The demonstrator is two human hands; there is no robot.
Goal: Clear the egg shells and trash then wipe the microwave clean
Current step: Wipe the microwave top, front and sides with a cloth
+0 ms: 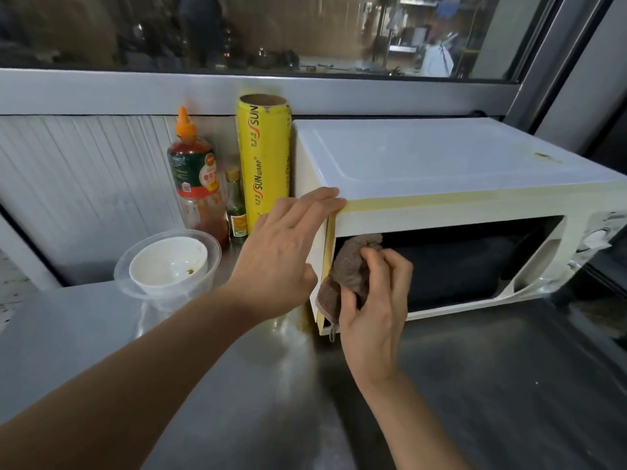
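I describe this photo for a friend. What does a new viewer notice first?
The white microwave at centre right, where the right hand presses a brown cloth at its front left edge while the left hand steadies the corner. Left of it stands a yellow cling-wrap roll.

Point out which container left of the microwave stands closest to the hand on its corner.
The yellow cling-wrap roll: it stands against the microwave, nearer the left hand than both bottles.

Nubby cloth (349, 276); glossy steel counter (237, 385)
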